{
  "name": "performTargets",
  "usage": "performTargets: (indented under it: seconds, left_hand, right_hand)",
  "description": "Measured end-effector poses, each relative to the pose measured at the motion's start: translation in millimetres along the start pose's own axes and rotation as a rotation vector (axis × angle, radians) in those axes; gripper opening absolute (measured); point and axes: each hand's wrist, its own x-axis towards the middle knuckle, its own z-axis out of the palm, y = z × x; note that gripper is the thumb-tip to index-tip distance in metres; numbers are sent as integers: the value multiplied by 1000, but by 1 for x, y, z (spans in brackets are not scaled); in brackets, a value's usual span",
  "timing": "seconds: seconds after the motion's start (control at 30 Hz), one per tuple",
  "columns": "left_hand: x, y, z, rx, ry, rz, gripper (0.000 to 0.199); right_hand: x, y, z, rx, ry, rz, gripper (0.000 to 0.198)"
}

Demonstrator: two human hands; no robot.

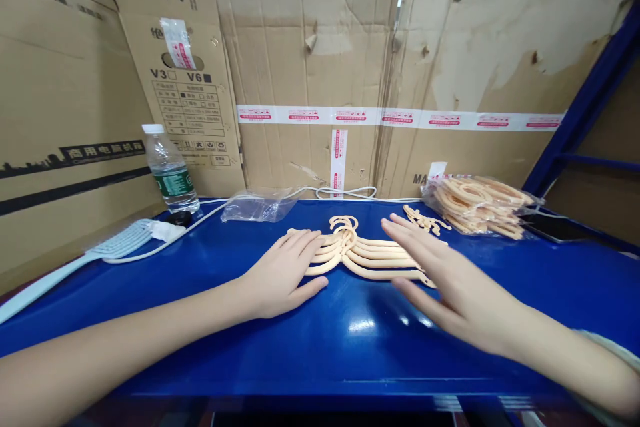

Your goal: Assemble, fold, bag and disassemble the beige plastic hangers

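I see cardboard (310,67) standing beyond the fingertips; a blue table (350,360) beneath them; a row of beige hangers (343,251) lying between and under the fingers; the left hand (283,273), fingers straight and close together, thumb apart, rests over one end; the right hand (450,280), shaped likewise, slants over the other, touching or not I can't tell; a plastic-bagged bundle (475,203) sits beyond its fingers; small loose pieces (423,220) lie nearer them.

Workshop: blue table (320,353), cardboard walls (310,73)
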Motion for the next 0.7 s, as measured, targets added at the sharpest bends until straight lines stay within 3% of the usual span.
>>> performTargets:
  seconds: [0.03, 0.13, 0.27, 0.47, 0.57, 0.63, 0.7]
  left_hand:
    - [2, -3, 1, 8, -34, -18, 66]
    - [8, -10, 5, 14, -131, -62, 75]
    - [18, -15, 10, 15, -180, -71, 71]
    - [40, -15, 21, 38, -86, -34, 61]
    - [46, -15, 23, 46, -59, -37, 59]
    - [47, -15, 23, 57, -64, -33, 59]
    - [47, -15, 22, 68, -66, -26, 60]
  right_hand:
    - [8, 11, 5, -259, -59, -88, 64]
    - [27, 42, 16, -585, -231, -113, 74]
    - [35, 64, 15, -675, -389, -78, 71]
    - [48, 79, 0, -649, -439, -93, 71]
    - [70, 85, -17, -690, -377, 40, 60]
    - [90, 90, -35, -780, -256, 232, 55]
    - [111, 99, -53, -823, -253, 362, 54]
